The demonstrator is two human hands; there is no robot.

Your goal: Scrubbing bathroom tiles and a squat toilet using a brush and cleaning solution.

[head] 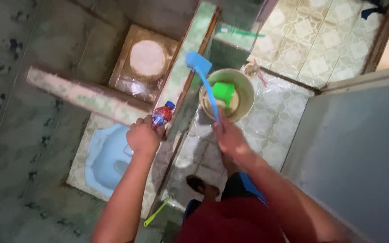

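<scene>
My left hand [142, 136] grips a small bottle [162, 115] above the blue squat toilet [106, 157]. My right hand [229, 137] clamps a blue brush [203, 76], whose head rises beyond the bucket [246, 92] holding a green scoop [223, 92].

- Your left hand [142, 137] grips a small bottle [161, 115] (blue cap) above the blue squat toilet [106, 157].
- Your right hand [230, 138] holds a blue brush [202, 74] over the bucket [247, 92].

Dim greenish light, soft motion blur, brighter upper right
</scene>
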